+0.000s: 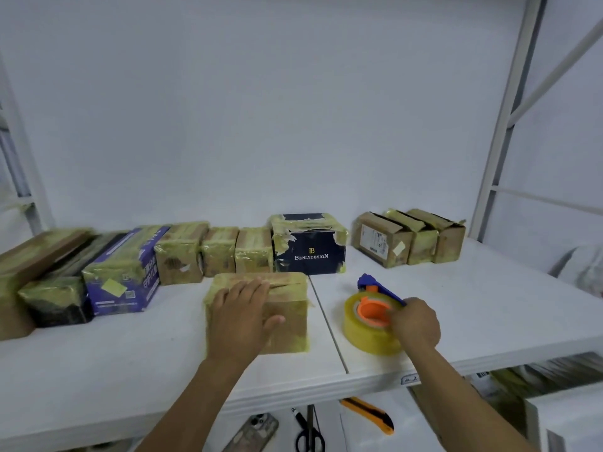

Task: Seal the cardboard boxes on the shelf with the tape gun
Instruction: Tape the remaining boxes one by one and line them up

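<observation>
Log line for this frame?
left hand: rests on front box | right hand: grips tape gun on shelf | gun apart from box

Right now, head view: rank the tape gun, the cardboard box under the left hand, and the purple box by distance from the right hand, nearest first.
1. tape gun: on the right, gripped by the right hand.
2. cardboard box: front centre, under the left hand.
3. purple box: far left, in the row of taped boxes.

front box (pixel 287 318): brown, taped, upright | tape gun (pixel 372 318): blue/orange, yellow roll, rt of box, on shelf (pixel 489 308)
</observation>
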